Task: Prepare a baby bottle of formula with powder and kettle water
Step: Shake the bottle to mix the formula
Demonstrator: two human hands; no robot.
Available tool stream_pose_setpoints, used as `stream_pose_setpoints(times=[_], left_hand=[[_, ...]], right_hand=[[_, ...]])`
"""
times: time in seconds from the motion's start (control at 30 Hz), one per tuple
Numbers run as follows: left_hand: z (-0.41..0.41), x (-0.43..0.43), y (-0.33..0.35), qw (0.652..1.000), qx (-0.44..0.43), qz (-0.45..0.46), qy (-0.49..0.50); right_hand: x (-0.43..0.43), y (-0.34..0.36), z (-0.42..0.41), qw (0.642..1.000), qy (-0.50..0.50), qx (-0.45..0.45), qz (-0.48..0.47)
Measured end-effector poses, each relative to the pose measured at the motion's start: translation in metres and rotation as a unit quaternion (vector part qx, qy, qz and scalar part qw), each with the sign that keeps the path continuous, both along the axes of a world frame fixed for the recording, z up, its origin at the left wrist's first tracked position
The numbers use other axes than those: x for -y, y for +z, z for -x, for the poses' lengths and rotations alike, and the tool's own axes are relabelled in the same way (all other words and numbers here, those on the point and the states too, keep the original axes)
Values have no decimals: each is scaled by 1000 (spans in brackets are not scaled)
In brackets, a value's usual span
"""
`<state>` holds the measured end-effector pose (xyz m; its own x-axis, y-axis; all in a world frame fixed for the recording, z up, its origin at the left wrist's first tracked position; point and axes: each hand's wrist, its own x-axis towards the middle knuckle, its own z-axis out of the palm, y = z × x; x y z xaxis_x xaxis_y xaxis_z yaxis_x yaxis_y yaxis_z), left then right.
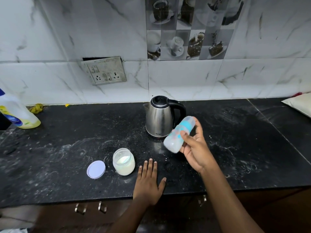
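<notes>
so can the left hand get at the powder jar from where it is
Probably yes. The left hand lies flat on the counter just right of the open powder jar, nothing between them. The lid lies on the jar's other side, and the right hand holds the bottle clear.

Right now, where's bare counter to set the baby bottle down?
Bare black stone counter right of the steel kettle, up to the white pack; also between kettle and yellow detergent bottle. Crowded front centre: open clear powder jar, white round lid, left hand.
</notes>
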<state>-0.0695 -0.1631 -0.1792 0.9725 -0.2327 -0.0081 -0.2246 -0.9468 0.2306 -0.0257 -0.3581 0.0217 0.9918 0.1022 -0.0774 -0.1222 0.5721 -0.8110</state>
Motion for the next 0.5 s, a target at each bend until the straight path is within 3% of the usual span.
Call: stream_pose_setpoints(times=[0.1, 0.2, 0.3, 0.43, 0.5], left_hand=[[1, 0, 1, 1000, 9, 4, 1], [0, 0, -1, 1000, 7, 3, 0], [0, 0, -1, 1000, 5, -1, 1], [0, 0, 0, 1000, 9, 5, 2], [0, 0, -1, 1000, 11, 6, 2]], right_hand=[[0, 1, 2, 996, 73, 29, 50], [2, 4, 0, 1000, 23, 18, -7], [2, 10, 3, 994, 80, 47, 51], [3, 12, 4, 1000, 7, 24, -8], [1, 12, 4, 999, 13, 31, 11]])
